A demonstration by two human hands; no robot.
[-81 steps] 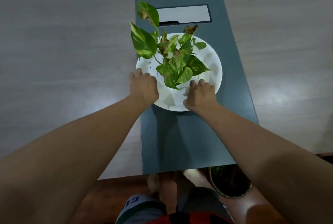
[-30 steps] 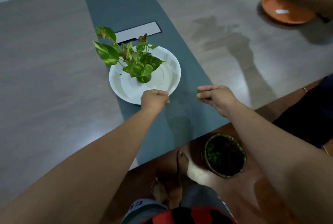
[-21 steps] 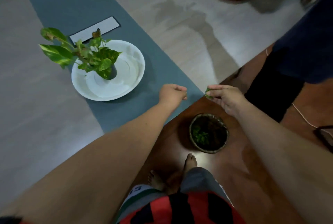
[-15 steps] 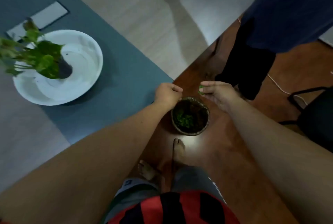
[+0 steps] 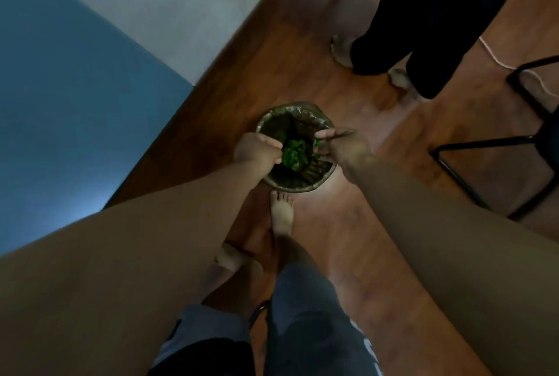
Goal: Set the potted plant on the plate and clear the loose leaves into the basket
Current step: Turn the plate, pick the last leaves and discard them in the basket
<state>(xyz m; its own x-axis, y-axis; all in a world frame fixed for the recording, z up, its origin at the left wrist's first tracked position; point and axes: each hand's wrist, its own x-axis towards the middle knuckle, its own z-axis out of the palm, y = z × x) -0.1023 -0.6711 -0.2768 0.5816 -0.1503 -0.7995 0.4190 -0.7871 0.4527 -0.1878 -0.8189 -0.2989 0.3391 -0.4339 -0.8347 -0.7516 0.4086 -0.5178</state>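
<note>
Left hand [image 5: 257, 150] at nine o'clock over basket [image 5: 298, 182], curled closed, contents unclear. Right hand [image 5: 340, 145] at three o'clock, fingertips pinched on green leaf scrap [image 5: 316, 142]. Loose leaves [image 5: 295, 153] piled inside.

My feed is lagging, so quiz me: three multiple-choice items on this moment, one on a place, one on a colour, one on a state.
1. Where does the basket stand?
A. on the table
B. on the wooden floor by a bare foot
C. on a chair

2. What colour are the leaves in it?
A. green
B. red
C. white

3. How is the left hand held?
A. spread flat
B. fingers curled in over the basket
C. gripping a pot

Key: 1 B, the basket stands on the floor just ahead of the toes; 2 A, the clump inside is green; 3 B, a loose fist over the rim.
</note>
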